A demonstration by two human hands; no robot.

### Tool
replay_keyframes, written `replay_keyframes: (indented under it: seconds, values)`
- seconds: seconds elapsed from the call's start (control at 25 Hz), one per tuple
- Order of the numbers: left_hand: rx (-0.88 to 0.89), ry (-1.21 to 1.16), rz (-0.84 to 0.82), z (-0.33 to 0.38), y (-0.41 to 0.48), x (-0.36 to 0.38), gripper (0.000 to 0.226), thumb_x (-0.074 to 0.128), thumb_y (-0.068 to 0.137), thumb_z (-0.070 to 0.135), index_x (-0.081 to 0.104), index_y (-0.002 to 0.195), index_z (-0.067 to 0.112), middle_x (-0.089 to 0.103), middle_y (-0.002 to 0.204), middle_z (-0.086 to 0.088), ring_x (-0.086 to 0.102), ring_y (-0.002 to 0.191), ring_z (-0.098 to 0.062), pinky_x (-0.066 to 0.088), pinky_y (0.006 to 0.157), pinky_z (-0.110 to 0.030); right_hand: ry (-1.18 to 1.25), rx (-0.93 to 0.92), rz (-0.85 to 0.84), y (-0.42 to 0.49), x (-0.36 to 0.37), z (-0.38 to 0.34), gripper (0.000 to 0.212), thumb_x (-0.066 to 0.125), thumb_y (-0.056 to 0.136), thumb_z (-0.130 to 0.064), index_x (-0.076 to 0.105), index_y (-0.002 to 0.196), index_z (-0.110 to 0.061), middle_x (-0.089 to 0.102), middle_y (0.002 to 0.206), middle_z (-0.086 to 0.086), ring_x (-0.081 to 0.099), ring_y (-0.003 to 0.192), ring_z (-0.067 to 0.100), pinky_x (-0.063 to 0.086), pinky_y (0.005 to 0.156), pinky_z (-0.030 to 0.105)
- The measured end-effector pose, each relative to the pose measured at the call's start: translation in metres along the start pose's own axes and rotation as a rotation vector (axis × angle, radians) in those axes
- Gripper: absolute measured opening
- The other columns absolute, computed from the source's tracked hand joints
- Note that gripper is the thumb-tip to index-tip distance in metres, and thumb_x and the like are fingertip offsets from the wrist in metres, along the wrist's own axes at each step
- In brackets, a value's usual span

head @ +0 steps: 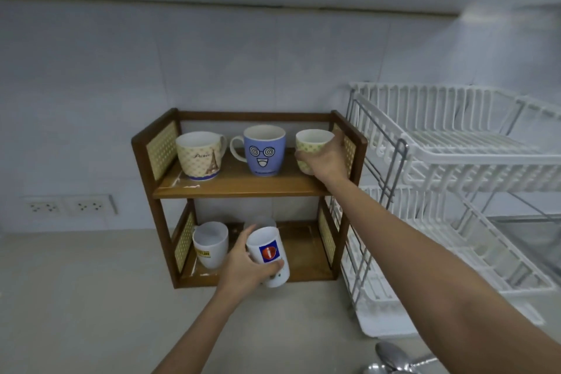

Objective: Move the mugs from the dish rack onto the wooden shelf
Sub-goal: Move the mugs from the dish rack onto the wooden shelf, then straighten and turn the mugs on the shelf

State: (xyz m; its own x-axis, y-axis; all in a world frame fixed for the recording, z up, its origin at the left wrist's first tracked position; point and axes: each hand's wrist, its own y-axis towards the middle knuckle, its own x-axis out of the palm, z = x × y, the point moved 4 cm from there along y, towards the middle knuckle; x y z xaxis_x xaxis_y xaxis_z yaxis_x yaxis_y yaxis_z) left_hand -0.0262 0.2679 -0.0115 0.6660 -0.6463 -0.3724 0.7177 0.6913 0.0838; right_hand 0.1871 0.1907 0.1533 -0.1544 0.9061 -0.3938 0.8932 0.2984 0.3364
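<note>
Head view: my right hand (pixel 323 159) grips a cream patterned mug (pixel 311 146) at the right end of the wooden shelf's (pixel 243 187) upper tier. My left hand (pixel 246 267) clasps a white logo mug (pixel 268 255), tilted, at the lower tier's front. Dish rack (pixel 455 179) stands just right.

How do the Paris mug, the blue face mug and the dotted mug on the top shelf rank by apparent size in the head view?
1. Paris mug and blue face mug: too alike to rank; the first looks wider, the second taller.
2. Dotted mug: smallest, though the right hand partly covers it.
</note>
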Motion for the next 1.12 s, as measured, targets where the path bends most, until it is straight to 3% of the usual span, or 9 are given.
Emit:
replay_keyframes:
  seconds: [0.24,0.4,0.44,0.52,0.6,0.68,0.76,0.92,1.12]
  values:
    - [-0.001,0.127,-0.080,0.005,0.029,0.011,0.075,0.088,0.053,0.041,0.041,0.112,0.045,0.060,0.106,0.015,0.059,0.099,-0.009,0.056,0.084,-0.033,-0.005,-0.022,0.013,-0.001,0.004,0.001,0.093,0.084,0.069,-0.027,0.027,0.140,-0.005,0.048,0.137,0.017,0.046,0.127,0.031,0.042,0.105,0.040]
    - [0.010,0.241,-0.063,0.016,0.045,0.025,0.077,0.085,0.052,0.051,0.049,0.117,0.032,0.059,0.104,0.012,0.060,0.098,-0.012,0.055,0.082,-0.034,-0.003,-0.296,0.219,-0.087,-0.011,0.022,0.070,0.064,0.082,-0.027,0.031,0.141,-0.013,0.041,0.143,0.009,0.037,0.133,0.016,0.028,0.109,0.014]
    - [-0.003,0.271,-0.057,0.017,0.049,0.030,0.077,0.084,0.053,0.052,0.050,0.118,0.029,0.062,0.106,0.009,0.061,0.098,-0.014,0.055,0.081,-0.034,-0.005,-0.332,0.225,-0.119,-0.010,0.041,0.063,0.059,0.083,-0.025,0.034,0.139,-0.014,0.043,0.141,0.008,0.038,0.131,0.014,0.029,0.108,0.014]
    - [-0.006,0.343,-0.044,0.018,0.057,0.042,0.076,0.084,0.055,0.054,0.051,0.117,0.026,0.066,0.110,0.004,0.062,0.100,-0.017,0.055,0.081,-0.037,-0.053,-0.248,0.113,-0.177,-0.001,0.093,0.055,0.057,0.081,-0.019,0.041,0.134,-0.013,0.049,0.135,0.008,0.042,0.126,0.014,0.034,0.106,0.023]
    - [0.002,0.384,-0.047,0.018,0.065,0.055,0.075,0.084,0.056,0.052,0.051,0.117,0.022,0.066,0.113,-0.001,0.061,0.106,-0.022,0.055,0.085,-0.039,-0.226,-0.098,-0.136,-0.217,0.017,0.146,0.056,0.060,0.083,-0.018,0.043,0.136,-0.011,0.046,0.141,0.011,0.040,0.132,0.022,0.033,0.110,0.033]
    - [-0.012,0.417,-0.056,0.015,0.072,0.070,0.076,0.084,0.059,0.050,0.052,0.119,0.018,0.065,0.117,-0.004,0.059,0.110,-0.025,0.054,0.087,-0.040,-0.515,-0.030,-0.399,-0.245,0.036,0.189,0.066,0.054,0.090,-0.032,0.030,0.146,-0.008,0.029,0.155,0.012,0.021,0.145,0.027,0.019,0.119,0.038]
    - [-0.049,0.423,-0.057,0.008,0.078,0.087,0.075,0.084,0.061,0.047,0.052,0.122,0.015,0.064,0.119,-0.006,0.060,0.110,-0.024,0.053,0.087,-0.037,-0.685,-0.034,-0.538,-0.261,0.048,0.215,0.073,0.040,0.094,-0.046,0.014,0.152,-0.009,0.011,0.161,0.009,0.003,0.149,0.026,0.003,0.120,0.041]
    - [-0.049,0.441,-0.034,-0.005,0.089,0.114,0.076,0.085,0.063,0.042,0.050,0.125,0.014,0.063,0.122,-0.008,0.058,0.113,-0.026,0.052,0.089,-0.039,-0.739,-0.051,-0.547,-0.268,0.053,0.230,0.080,0.024,0.089,-0.058,0.008,0.153,-0.012,0.005,0.163,0.005,-0.005,0.149,0.022,-0.009,0.118,0.040]
    - [0.001,0.496,-0.029,-0.015,0.102,0.134,0.078,0.086,0.063,0.039,0.047,0.125,0.013,0.062,0.123,-0.012,0.059,0.113,-0.031,0.052,0.084,-0.041,-0.733,-0.062,-0.525,-0.266,0.054,0.231,0.081,0.024,0.087,-0.059,0.010,0.152,-0.013,0.007,0.163,0.003,-0.004,0.149,0.021,-0.009,0.118,0.038]
